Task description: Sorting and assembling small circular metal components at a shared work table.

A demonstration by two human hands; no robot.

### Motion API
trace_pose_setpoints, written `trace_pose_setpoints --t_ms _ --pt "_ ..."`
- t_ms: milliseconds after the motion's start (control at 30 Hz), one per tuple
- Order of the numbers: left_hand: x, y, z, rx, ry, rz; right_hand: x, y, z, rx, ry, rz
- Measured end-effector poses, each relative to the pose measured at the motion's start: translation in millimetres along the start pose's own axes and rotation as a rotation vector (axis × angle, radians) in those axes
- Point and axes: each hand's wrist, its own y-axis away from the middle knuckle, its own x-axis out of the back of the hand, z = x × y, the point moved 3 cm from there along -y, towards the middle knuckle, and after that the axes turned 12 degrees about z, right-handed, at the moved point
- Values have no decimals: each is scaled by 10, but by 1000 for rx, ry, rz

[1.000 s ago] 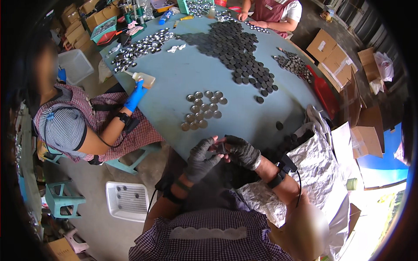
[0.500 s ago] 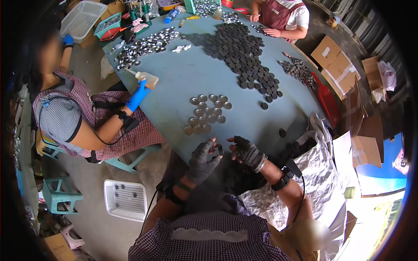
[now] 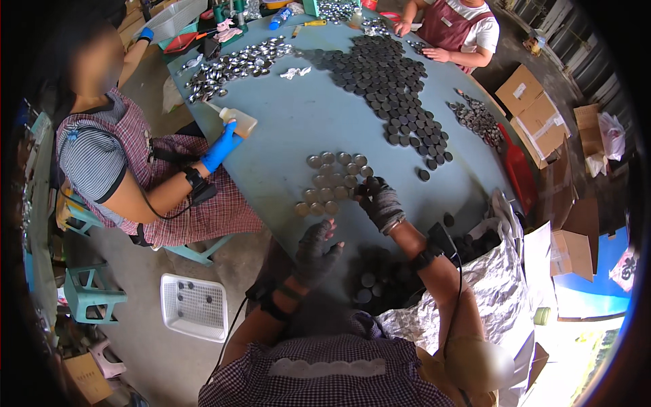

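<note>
My left hand (image 3: 317, 252), in a dark grey fingerless glove, hovers over the near table edge with its fingers apart and nothing visible in them. My right hand (image 3: 381, 205), gloved the same way, reaches to the right side of a group of shallow round metal caps (image 3: 331, 179) laid close together. Its fingers are curled down beside the caps; whatever they pinch is hidden. Below and between my hands lies a heap of black discs (image 3: 369, 279) at the table's near edge, partly in shadow.
Black discs (image 3: 407, 102) spread across the blue-grey table (image 3: 285, 136). Shiny metal caps (image 3: 237, 68) lie far left. A co-worker's blue-gloved hand (image 3: 224, 144) holds a squeeze bottle (image 3: 240, 122); another person (image 3: 454, 34) works opposite. A red scoop (image 3: 517, 173) and silvery sheet (image 3: 468, 292) are at right; a white basket (image 3: 194, 330) is on the floor.
My right hand has moved forward and left to the metal caps. The dark disc seen at my left fingertips no longer shows there. The view has shifted slightly.
</note>
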Motion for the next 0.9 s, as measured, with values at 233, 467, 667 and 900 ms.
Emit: trace_pose_setpoints --t_ms 233,467,667,900 --pt "-38 103 -122 22 -19 -82 -222 -100 3 27 345 -332" --pt "-419 56 92 -293 -173 -479 366 -57 630 88 805 -380" --pt "-726 160 -6 -455 -227 -684 830 350 296 -97 524 -89" --pt "-633 168 19 32 126 -493 452 976 503 -443 -460 -124"
